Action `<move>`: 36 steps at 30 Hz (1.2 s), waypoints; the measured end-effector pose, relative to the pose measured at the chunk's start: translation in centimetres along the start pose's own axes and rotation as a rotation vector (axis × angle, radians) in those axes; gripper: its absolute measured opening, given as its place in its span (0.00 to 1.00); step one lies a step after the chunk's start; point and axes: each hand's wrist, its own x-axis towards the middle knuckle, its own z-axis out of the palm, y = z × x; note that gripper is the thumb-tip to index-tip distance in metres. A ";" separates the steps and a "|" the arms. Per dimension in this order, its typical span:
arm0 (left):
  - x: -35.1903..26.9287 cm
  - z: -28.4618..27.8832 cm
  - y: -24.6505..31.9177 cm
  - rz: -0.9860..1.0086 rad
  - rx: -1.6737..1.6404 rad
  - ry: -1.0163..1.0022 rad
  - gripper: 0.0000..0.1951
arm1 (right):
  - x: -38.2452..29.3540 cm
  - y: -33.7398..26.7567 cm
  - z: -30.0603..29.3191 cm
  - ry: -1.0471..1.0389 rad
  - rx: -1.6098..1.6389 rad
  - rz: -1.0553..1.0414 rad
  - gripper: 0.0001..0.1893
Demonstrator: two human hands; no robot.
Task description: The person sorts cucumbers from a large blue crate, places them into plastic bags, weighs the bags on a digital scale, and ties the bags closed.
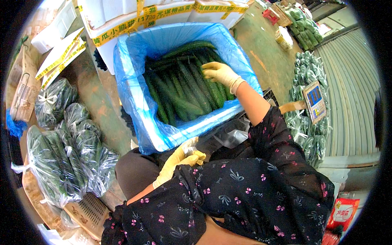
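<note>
A white foam box lined with blue plastic film [130, 92] stands before me, tilted in the view, with dark green cucumbers [186, 88] lying side by side in it. My right hand [219, 73], in a pale yellow glove, is over the cucumbers at the box's right side, fingers bent and touching or just above them; whether it grips one is not plain. Below the box's near rim, close to my body, is my left hand [188, 156], also gloved, with curled fingers. Something clear, perhaps a plastic bag, shows at its fingers, and its grip cannot be made out.
Clear bags of cucumbers [58, 165] lie on the left by plastic crates [87, 214]. Taped white foam boxes [171, 15] stand behind the lined box. On the right are a scale display [314, 101] on a post, more bagged cucumbers [309, 70] and a corrugated wall [349, 92].
</note>
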 end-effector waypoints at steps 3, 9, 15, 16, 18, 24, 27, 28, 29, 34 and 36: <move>0.1 -0.1 0.0 -0.008 -0.014 -0.009 0.31 | 0.7 3.0 -2.0 0.246 -0.575 -0.010 0.29; -0.4 0.2 0.6 -0.021 -0.025 0.007 0.31 | 0.6 2.4 -0.3 0.109 -0.830 0.138 0.28; -0.4 0.5 1.0 -0.030 -0.018 0.027 0.31 | 1.8 2.2 1.9 0.030 -0.973 0.137 0.29; -0.4 0.6 1.1 -0.036 -0.026 0.035 0.31 | 1.8 2.1 1.7 0.024 -0.911 0.172 0.29; -0.6 0.8 1.1 -0.020 -0.023 0.053 0.32 | 1.7 2.0 1.3 -0.003 -0.748 0.211 0.32; -0.4 1.0 1.1 -0.031 -0.060 0.099 0.31 | 1.6 0.5 2.2 -0.132 -0.624 0.218 0.38; -0.7 1.3 1.2 -0.034 -0.055 0.100 0.30 | 2.5 0.0 4.0 -0.103 -0.726 0.263 0.39; -0.7 1.3 1.2 -0.038 -0.046 0.097 0.30 | 2.6 -0.3 4.2 -0.077 -0.742 0.251 0.39; -0.7 1.3 1.3 -0.036 -0.042 0.094 0.30 | 2.7 -0.7 4.4 -0.050 -0.757 0.240 0.39; -0.6 1.3 1.2 -0.042 -0.034 0.085 0.30 | 3.0 -1.0 7.3 -0.019 -0.717 0.169 0.42; -0.7 1.3 1.1 -0.047 -0.028 0.080 0.29 | 3.7 -0.8 7.6 -0.043 -0.665 0.204 0.40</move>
